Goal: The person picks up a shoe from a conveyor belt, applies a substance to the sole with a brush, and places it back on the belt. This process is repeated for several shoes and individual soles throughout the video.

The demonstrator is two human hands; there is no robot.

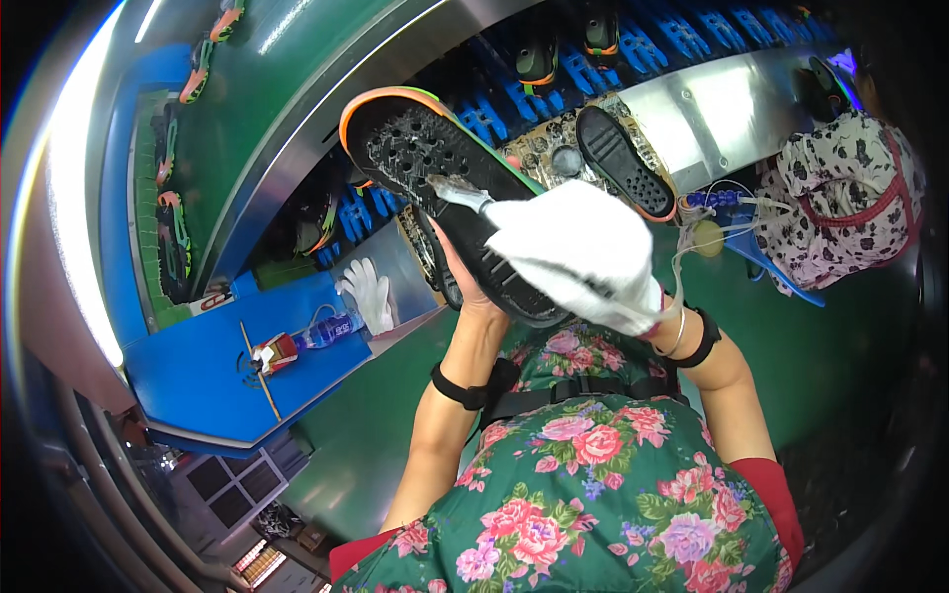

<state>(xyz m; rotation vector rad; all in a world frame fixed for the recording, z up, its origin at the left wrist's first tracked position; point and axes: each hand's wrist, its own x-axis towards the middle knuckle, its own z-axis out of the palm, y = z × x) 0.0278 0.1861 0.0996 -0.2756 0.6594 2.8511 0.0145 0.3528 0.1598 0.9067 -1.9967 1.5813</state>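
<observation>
A black shoe sole with an orange and green rim is tilted up in front of me, its hollow inner side facing me. My left hand grips it from underneath at its left edge; most of those fingers are hidden behind it. My right hand, in a white glove, holds a brush whose bristles touch the inside of the sole. Wet, whitish streaks show around the sole's holes. Beyond my right hand, another sole lies on the bench beside a small round cup.
Blue racks with shoes run along the back. At left, a blue table bears a white glove, a bottle and a red container. Black-spotted cloth and a flexible blue hose are at right.
</observation>
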